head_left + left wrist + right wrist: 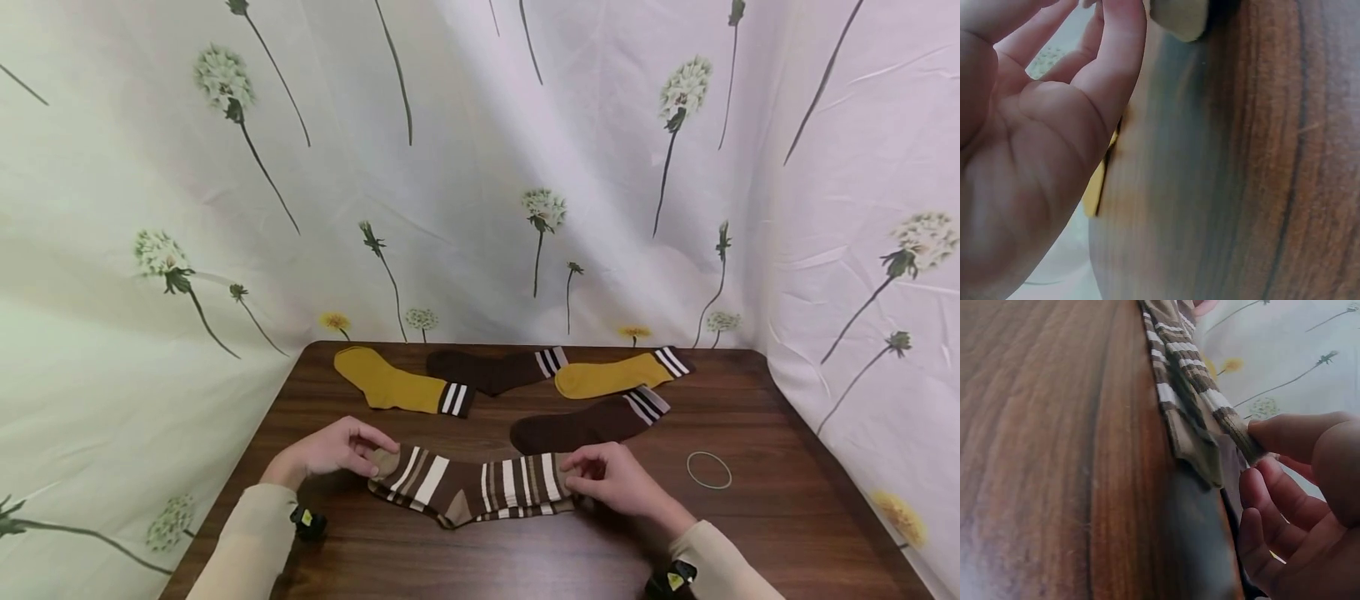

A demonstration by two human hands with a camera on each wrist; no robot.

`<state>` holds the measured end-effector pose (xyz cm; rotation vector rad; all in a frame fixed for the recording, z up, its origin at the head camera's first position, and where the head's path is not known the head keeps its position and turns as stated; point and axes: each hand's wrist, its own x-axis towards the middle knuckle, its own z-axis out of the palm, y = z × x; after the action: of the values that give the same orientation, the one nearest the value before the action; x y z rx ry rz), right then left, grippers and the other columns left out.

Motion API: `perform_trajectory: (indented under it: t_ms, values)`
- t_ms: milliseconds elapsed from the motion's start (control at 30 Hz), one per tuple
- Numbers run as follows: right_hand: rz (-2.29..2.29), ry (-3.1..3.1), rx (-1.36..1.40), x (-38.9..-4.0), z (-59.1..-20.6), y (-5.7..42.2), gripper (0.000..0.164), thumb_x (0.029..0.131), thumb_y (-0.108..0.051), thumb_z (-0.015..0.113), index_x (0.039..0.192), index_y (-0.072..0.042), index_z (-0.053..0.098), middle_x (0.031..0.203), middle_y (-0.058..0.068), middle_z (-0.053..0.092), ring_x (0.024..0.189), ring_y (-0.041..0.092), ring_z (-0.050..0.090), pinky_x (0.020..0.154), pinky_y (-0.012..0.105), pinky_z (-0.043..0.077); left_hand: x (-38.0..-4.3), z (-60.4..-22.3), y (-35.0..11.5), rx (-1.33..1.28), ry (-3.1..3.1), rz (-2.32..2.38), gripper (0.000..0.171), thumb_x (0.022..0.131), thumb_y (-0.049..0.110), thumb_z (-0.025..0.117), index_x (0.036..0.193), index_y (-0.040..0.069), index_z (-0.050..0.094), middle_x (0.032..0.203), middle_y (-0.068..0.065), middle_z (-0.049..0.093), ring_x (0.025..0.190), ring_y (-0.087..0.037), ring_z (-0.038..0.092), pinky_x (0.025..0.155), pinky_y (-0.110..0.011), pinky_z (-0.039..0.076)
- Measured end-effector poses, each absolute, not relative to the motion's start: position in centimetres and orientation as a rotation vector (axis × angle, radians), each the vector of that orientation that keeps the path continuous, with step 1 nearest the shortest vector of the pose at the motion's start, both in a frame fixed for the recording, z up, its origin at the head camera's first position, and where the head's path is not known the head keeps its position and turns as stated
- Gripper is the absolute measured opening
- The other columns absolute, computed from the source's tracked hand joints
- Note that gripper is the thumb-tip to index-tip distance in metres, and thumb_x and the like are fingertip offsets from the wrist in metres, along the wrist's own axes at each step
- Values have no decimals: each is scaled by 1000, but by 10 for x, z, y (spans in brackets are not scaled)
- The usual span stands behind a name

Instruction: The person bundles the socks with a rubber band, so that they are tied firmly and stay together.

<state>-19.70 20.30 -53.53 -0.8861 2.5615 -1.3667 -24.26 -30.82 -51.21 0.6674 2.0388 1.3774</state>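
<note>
A brown sock with white and tan stripes stretches sideways between the hands in the head view. My left hand pinches its tan toe between thumb and fingers. At the opposite end, my right hand pinches the cuff. A matching striped sock lies under it on the table, as the right wrist view shows, with its cuff apart from the raised upper cuff. The left wrist view catches my left palm and a bit of tan toe; that grip is largely cut off there.
Behind lie two mustard socks and two dark brown socks with striped cuffs. A thin pale ring rests on the wooden table at right. Flower-printed cloth surrounds the table's back and sides.
</note>
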Motion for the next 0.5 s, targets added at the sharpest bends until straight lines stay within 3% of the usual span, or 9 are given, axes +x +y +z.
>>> perform_trajectory:
  t_ms: [500]
  values:
    - [-1179,2642,-1104,-189,-549,199,18,90,-15,84,107,-15,77,84,-11,66,69,-4,58,63,21,53,-240,-517,-304,654,2168,1267,35,87,0,82,122,-2,75,129,-24,68,95,-23,71,77,-32,61]
